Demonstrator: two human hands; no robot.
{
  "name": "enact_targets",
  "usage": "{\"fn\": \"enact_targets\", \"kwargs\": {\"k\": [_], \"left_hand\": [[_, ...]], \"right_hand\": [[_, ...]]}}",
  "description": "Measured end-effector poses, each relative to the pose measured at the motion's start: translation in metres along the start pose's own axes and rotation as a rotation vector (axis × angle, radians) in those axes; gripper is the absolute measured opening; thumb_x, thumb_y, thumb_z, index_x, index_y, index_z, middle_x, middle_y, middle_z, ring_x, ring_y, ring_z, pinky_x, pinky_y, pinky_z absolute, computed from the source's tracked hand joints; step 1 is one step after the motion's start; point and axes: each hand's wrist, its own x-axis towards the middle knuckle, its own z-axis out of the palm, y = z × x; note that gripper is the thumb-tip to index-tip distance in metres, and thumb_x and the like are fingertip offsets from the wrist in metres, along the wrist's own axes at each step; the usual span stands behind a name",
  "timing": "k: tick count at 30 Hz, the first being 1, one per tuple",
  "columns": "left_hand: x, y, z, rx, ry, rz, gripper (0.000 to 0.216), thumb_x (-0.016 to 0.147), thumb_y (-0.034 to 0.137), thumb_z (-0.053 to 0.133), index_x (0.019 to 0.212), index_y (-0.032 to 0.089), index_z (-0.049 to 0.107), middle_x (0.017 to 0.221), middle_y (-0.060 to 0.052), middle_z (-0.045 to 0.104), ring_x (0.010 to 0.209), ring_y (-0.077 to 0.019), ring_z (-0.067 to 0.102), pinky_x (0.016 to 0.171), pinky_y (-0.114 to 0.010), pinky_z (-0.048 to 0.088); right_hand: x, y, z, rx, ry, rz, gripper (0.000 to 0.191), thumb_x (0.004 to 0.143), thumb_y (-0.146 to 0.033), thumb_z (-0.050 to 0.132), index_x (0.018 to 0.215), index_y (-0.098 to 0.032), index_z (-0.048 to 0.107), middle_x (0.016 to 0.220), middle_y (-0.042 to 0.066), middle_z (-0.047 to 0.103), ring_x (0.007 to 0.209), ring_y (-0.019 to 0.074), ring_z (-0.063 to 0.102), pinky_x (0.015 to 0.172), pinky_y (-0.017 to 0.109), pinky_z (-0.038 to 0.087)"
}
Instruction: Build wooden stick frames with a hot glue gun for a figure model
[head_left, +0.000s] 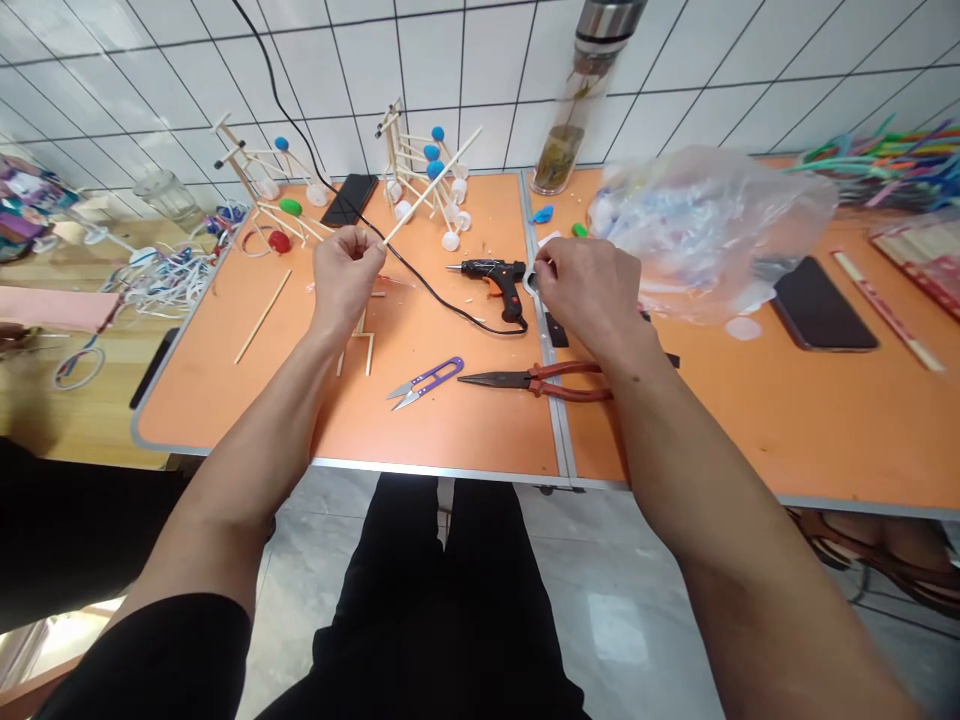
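The left hand (346, 275) has thumb and fingers clamped on a wooden stick (452, 163), which slants far and right above the orange table (495, 435). The right hand (598, 290) curls its fingers by the metal seam (557, 425); I cannot tell whether they grip anything. Between the hands lies a glue gun (487, 268). Nearer, purple snips (433, 379) and pliers (536, 380) leave bare orange before the near edge; a plastic bag (720, 225) crowds the far right.
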Motion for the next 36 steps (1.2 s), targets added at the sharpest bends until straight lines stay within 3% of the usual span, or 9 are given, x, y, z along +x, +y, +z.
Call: {"fn": "enact_targets", "kwargs": {"k": [5, 10, 14, 16, 18, 22, 29, 34, 36], "left_hand": [[-0.002, 0.006, 0.002, -0.016, -0.024, -0.008, 0.024, 0.081, 0.000, 0.063, 0.066, 0.019, 0.065, 0.060, 0.007, 0.054, 0.056, -0.0069, 0.043, 0.060, -0.028, 0.032], [-0.002, 0.009, 0.004, -0.050, -0.025, -0.038, 0.019, 0.081, 0.007, 0.073, 0.070, 0.021, 0.067, 0.064, 0.004, 0.060, 0.062, -0.0108, 0.048, 0.060, -0.028, 0.036], [-0.001, 0.005, 0.004, -0.074, -0.047, -0.033, 0.020, 0.081, 0.013, 0.080, 0.069, 0.022, 0.067, 0.065, 0.003, 0.062, 0.064, -0.0128, 0.050, 0.061, -0.027, 0.037], [0.000, 0.002, 0.005, -0.091, -0.053, -0.018, 0.019, 0.080, 0.013, 0.079, 0.069, 0.022, 0.067, 0.066, 0.002, 0.063, 0.065, -0.0130, 0.052, 0.062, -0.027, 0.038], [0.001, 0.000, 0.006, -0.103, -0.054, -0.008, 0.020, 0.080, 0.011, 0.077, 0.067, 0.022, 0.067, 0.066, 0.002, 0.062, 0.066, -0.0132, 0.053, 0.063, -0.026, 0.038], [0.001, 0.000, 0.009, -0.126, -0.060, 0.000, 0.021, 0.080, 0.009, 0.074, 0.065, 0.022, 0.065, 0.064, 0.002, 0.061, 0.064, -0.0130, 0.052, 0.061, -0.025, 0.038], [-0.006, 0.012, 0.005, -0.188, -0.064, -0.091, 0.018, 0.078, 0.009, 0.070, 0.065, 0.021, 0.068, 0.066, 0.002, 0.067, 0.063, -0.0118, 0.057, 0.061, -0.023, 0.042], [-0.008, 0.022, 0.000, -0.349, -0.095, -0.252, 0.016, 0.075, 0.015, 0.074, 0.065, 0.021, 0.064, 0.065, 0.000, 0.070, 0.056, -0.0103, 0.056, 0.054, -0.022, 0.040], [-0.008, 0.025, -0.002, -0.444, -0.149, -0.360, 0.017, 0.075, 0.018, 0.077, 0.066, 0.020, 0.063, 0.068, -0.001, 0.072, 0.054, -0.0093, 0.055, 0.052, -0.021, 0.040]], "right_hand": [[-0.001, -0.007, -0.004, -0.052, 0.024, 0.008, 0.034, 0.107, -0.023, 0.052, 0.118, -0.021, 0.084, 0.124, 0.017, 0.085, 0.112, 0.0360, 0.074, 0.085, 0.045, 0.048], [-0.006, -0.006, -0.026, 0.024, 0.044, 0.048, 0.037, 0.108, -0.029, 0.051, 0.124, -0.023, 0.083, 0.122, 0.014, 0.085, 0.115, 0.0369, 0.074, 0.093, 0.047, 0.054], [-0.043, -0.001, -0.052, 0.073, -0.043, -0.061, 0.033, 0.108, -0.032, 0.052, 0.119, -0.025, 0.082, 0.112, 0.013, 0.084, 0.107, 0.0348, 0.076, 0.095, 0.048, 0.056], [-0.070, 0.006, -0.058, 0.074, -0.115, -0.163, 0.029, 0.105, -0.036, 0.060, 0.119, -0.024, 0.083, 0.122, 0.014, 0.082, 0.110, 0.0348, 0.075, 0.096, 0.049, 0.057], [-0.096, 0.016, -0.055, 0.068, -0.184, -0.316, 0.040, 0.105, -0.044, 0.066, 0.135, -0.021, 0.079, 0.139, 0.018, 0.077, 0.130, 0.0390, 0.071, 0.105, 0.051, 0.056], [-0.128, 0.038, -0.032, -0.044, -0.259, -0.412, 0.053, 0.111, -0.053, 0.059, 0.153, -0.023, 0.070, 0.144, 0.019, 0.075, 0.126, 0.0406, 0.073, 0.103, 0.054, 0.056], [-0.151, 0.057, -0.015, -0.217, -0.161, -0.395, 0.055, 0.115, -0.054, 0.042, 0.144, -0.021, 0.076, 0.125, 0.025, 0.077, 0.110, 0.0421, 0.077, 0.090, 0.053, 0.058], [-0.168, 0.054, -0.022, 0.163, -0.044, -0.197, 0.049, 0.112, -0.063, 0.044, 0.135, -0.033, 0.075, 0.128, 0.021, 0.079, 0.117, 0.0442, 0.076, 0.087, 0.058, 0.061], [-0.167, 0.038, -0.025, 0.536, -0.010, -0.011, 0.047, 0.112, -0.070, 0.047, 0.129, -0.035, 0.074, 0.115, 0.014, 0.079, 0.095, 0.0356, 0.076, 0.076, 0.051, 0.060]]}}
